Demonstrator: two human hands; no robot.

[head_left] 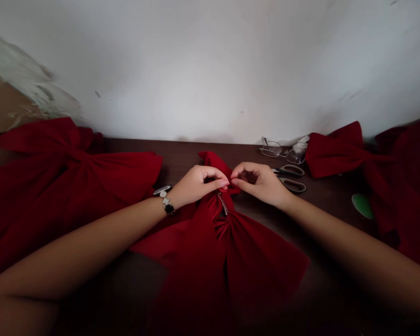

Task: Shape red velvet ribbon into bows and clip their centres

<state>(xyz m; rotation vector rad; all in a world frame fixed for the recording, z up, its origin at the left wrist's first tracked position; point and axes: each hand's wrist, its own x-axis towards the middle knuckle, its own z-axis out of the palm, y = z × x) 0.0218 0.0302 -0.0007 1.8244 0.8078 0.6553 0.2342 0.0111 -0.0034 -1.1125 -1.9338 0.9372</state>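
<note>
Red fabric bow (224, 252) lying on the dark wood bench (182, 158), with a metal clip (223, 203) sitting on it just above the knot. Left hand (196, 186) and right hand (255, 184) are up top, fingers (219, 184) clamped on a fold of the red cloth, tips almost meeting. Scissors (290, 177) and glasses (283, 151) sit just past the right hand, with another big red bow (66, 182) off to the left.

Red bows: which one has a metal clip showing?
The middle bow, held by the left hand and right hand, has a metal clip at its gathered centre; the left bow and right bow show none.
</note>
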